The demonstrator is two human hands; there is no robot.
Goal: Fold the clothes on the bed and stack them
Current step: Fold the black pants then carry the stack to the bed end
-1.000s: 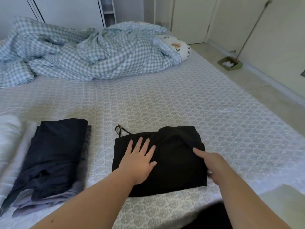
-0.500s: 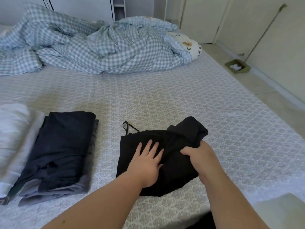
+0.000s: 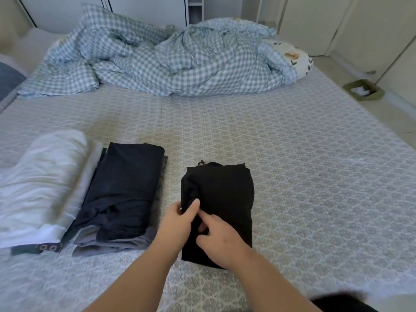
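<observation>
Finishing the fold: my left hand point(image 3: 180, 218) pinches the black garment point(image 3: 221, 199) at its left edge, right hand point(image 3: 221, 238) pressing loosely on it. Next, I transfer it onto the folded dark stack point(image 3: 122, 194) beside it on the bed point(image 3: 292, 165).

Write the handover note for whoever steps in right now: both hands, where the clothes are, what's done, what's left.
Left hand: pinches the near left edge of the black garment.
Right hand: rests on that garment's near part with the index finger out; whether it grips cloth cannot be told.
Black garment: folded into a narrow upright rectangle on the bed, apart from the other clothes.
Dark folded stack: to its left, navy on top of grey pieces. White folded pile further left.
Done: black garment looks nearly folded.
Left: probably tidy that edge, then set it on the dark stack.
</observation>
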